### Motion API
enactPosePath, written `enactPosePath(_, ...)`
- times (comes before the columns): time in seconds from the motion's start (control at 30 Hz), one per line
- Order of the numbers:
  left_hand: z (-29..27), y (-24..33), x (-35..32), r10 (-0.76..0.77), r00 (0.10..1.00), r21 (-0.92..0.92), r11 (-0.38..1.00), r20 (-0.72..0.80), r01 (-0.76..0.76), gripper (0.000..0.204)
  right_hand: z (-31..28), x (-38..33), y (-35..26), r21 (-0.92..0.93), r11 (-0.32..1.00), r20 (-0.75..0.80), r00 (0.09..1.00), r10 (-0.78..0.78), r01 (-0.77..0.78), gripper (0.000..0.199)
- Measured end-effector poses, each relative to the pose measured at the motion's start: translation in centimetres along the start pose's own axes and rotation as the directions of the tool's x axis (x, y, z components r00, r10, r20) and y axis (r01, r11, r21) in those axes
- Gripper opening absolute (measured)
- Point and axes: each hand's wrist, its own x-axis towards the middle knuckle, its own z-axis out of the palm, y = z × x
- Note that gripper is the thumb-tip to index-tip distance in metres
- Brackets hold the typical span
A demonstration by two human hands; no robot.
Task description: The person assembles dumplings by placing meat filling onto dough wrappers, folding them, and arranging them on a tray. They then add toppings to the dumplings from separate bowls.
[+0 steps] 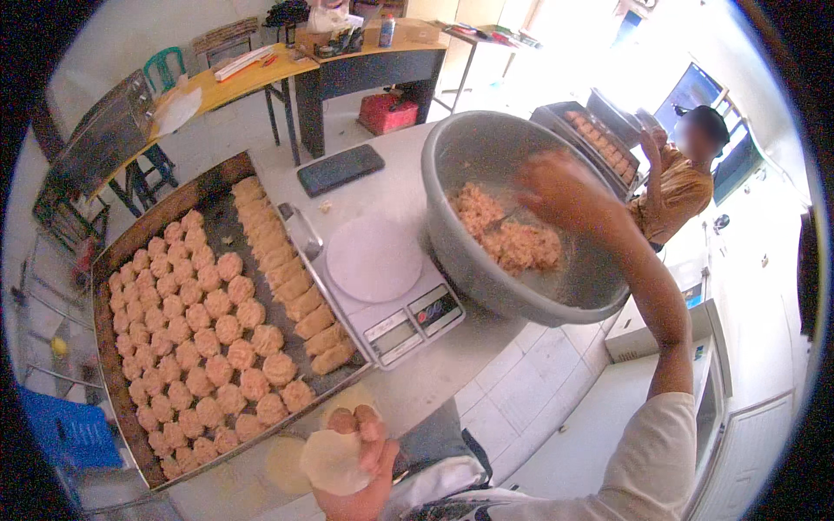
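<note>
Nearest to us, our left hand (pixel 358 460) cups a round, pale dough wrapper (pixel 333 461), fingers curled over its top edge, held just off the near edge of the table (pixel 408 187). Two more wrappers (pixel 291 464) lie on the table just beside it. To the left sits a big tray (pixel 130 239) packed with rows of filled orange-pink pieces (pixel 204 339), with a line of folded ones along its right side. Right of the tray stands a scale (pixel 382 300) with a white round pan on top. Farther on, our right hand (pixel 565 195) reaches into a grey bowl (pixel 473 161) and grips a spoon (pixel 508 217) dug into the pinkish filling (pixel 508 234). A dark phone (pixel 340 168) lies on the table beyond the scale. Past the bowl, another person (pixel 682 178) stands by a second tray (pixel 599 143). At the back are desks and a green chair (pixel 165 68).
</note>
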Motion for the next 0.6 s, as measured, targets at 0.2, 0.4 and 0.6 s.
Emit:
enactPosePath(0.2,0.3,-2.4,1.8,-0.018,0.996,0.294,0.955,-0.09,0.044,0.044,2.4,-0.8,2.4,0.018,1.0,0.359,0.933,0.001,-0.008,0.016)
enactPosePath(0.4,0.4,-4.2,4.4,-0.091,0.996,0.979,0.202,-0.011,0.029,0.052,1.8,2.6,4.4,-0.016,0.991,0.129,0.983,0.132,-0.131,0.023)
enactPosePath(0.6,-3.4,-10.2,9.2,0.043,0.988,0.718,0.691,-0.151,0.08,0.043,3.9,4.6,1.2,0.023,0.998,0.195,0.98,0.045,-0.051,0.018)
